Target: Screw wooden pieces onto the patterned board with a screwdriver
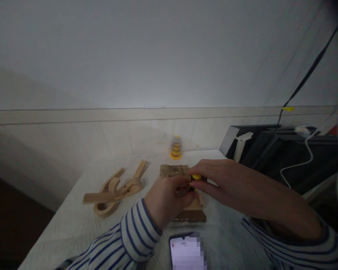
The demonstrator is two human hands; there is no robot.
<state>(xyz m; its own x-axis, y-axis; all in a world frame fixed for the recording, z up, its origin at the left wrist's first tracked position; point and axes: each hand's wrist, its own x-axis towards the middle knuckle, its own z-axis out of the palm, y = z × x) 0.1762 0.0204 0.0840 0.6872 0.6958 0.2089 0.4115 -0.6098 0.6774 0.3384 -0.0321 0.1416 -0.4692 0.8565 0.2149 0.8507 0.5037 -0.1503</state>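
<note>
My right hand [214, 178] comes in from the right with thumb and fingers pinched on a small yellow-and-black screwdriver [196, 176], whose lower part is mostly hidden. Close against it, my left hand [169, 197] is closed, fingertips meeting near the tool. A small clear, shiny piece shows between its fingers, too blurred to name. Beneath both hands lie a printed brown cardboard piece [173, 170], a pale wooden piece [195, 205] and a brown strip [190, 216], all partly covered. To the left, curved light wooden parts [126, 189] rest joined or overlapping on the cloth.
Against the wall stands a clear domed case with a yellow base [176, 152]. A lit phone [186, 251] lies at the front of the white-covered table [70, 221]. Dark panels [287, 153] and a white cable [308, 150] are at the right.
</note>
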